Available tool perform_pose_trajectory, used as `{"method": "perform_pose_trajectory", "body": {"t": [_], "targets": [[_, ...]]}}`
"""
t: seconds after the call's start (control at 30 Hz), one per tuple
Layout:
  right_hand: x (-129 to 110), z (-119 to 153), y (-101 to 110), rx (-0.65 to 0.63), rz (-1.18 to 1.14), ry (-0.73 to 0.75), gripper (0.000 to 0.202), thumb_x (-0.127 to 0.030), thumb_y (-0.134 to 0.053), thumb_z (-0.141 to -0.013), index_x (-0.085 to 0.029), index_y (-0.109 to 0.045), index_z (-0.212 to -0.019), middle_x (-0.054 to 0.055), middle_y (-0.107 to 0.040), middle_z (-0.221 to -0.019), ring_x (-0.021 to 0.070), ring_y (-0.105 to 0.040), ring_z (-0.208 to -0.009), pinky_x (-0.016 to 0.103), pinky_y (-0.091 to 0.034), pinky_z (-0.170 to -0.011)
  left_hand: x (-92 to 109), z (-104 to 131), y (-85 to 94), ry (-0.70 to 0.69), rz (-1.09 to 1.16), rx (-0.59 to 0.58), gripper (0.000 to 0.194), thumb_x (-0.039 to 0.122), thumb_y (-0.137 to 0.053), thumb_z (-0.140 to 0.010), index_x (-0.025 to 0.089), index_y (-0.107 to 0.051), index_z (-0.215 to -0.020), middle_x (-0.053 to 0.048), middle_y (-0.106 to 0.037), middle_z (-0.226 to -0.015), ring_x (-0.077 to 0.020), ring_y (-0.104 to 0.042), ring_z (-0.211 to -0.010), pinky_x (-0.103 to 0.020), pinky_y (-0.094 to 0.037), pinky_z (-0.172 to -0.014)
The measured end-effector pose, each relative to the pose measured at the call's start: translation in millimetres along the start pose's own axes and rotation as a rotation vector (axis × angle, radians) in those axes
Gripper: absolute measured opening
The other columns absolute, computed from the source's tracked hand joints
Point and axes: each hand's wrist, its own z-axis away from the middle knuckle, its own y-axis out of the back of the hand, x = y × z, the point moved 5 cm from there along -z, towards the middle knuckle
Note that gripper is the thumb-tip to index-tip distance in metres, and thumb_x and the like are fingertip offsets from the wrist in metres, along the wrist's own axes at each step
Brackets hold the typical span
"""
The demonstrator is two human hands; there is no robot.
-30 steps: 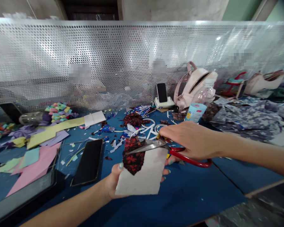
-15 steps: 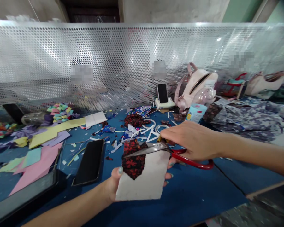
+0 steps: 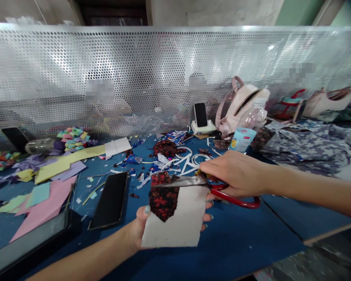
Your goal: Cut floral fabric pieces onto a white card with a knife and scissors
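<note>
My left hand (image 3: 139,224) is closed round a white card (image 3: 179,220) from below, its thumb on the near left edge and its fingertips showing past the right edge. A black piece of fabric with red flowers (image 3: 163,201) lies over the card's upper left part. In my right hand (image 3: 236,173) are red-handled scissors (image 3: 234,199), pointing left. Their blades lie across the upper part of the patterned piece. Whether the blades are fully together I cannot tell. Beyond the card, a scrunched piece of the same dark red pattern (image 3: 165,148) rests among white ring-shaped cutouts (image 3: 190,166).
A black phone (image 3: 109,201) and coloured paper strips (image 3: 46,203) lie to the left, with a dark tablet (image 3: 29,246) nearer. Paper scraps litter the blue table (image 3: 231,246). A bottle (image 3: 244,134), a pale backpack (image 3: 242,101) and a perforated metal screen (image 3: 152,78) stand behind.
The scissor blades have swung to lie more level across the patterned piece and look closer together. The card and my left hand have shifted very slightly left.
</note>
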Motion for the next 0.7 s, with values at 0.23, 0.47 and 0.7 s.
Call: {"method": "perform_pose_trajectory", "body": {"t": [0.23, 0.47, 0.7], "targets": [[3.8, 0.4, -3.7, 0.035, 0.08, 0.024, 0.07, -0.071, -0.013, -0.097, -0.017, -0.054, -0.082, 0.004, -0.057, -0.062, 0.0152, -0.045, -0.048, 0.028, -0.017, -0.05, 6.3, -0.5, -8.6, -0.025, 0.076, -0.058, 0.113, 0.053, -0.085, -0.059, 0.02, -0.031, -0.153, -0.013, -0.041, -0.153, -0.0358, -0.041, -0.139, -0.047, -0.026, -0.118], [13.2, 0.4, -8.5, -0.097, -0.167, -0.164, 0.037, -0.054, -0.05, -0.094, -0.019, -0.054, -0.086, 0.003, -0.061, -0.07, 0.018, -0.055, -0.059, 0.027, -0.029, -0.053, 10.5, 0.0, -5.3, -0.075, 0.099, -0.044, 0.096, 0.06, -0.074, -0.072, 0.009, -0.042, -0.146, -0.02, -0.044, -0.149, -0.0346, -0.047, -0.131, -0.048, -0.025, -0.117], [6.0, 7.7, -11.0, -0.272, -0.814, -0.031, 0.055, -0.068, -0.034, -0.096, -0.016, -0.053, -0.102, 0.009, -0.061, -0.094, 0.0197, -0.056, -0.081, 0.031, -0.047, -0.073, 6.1, -3.5, -7.5, 0.058, 0.177, -0.113, 0.091, 0.068, -0.06, -0.076, 0.008, -0.046, -0.144, -0.02, -0.058, -0.135, -0.0295, -0.06, -0.112, -0.04, -0.04, -0.102]]}}
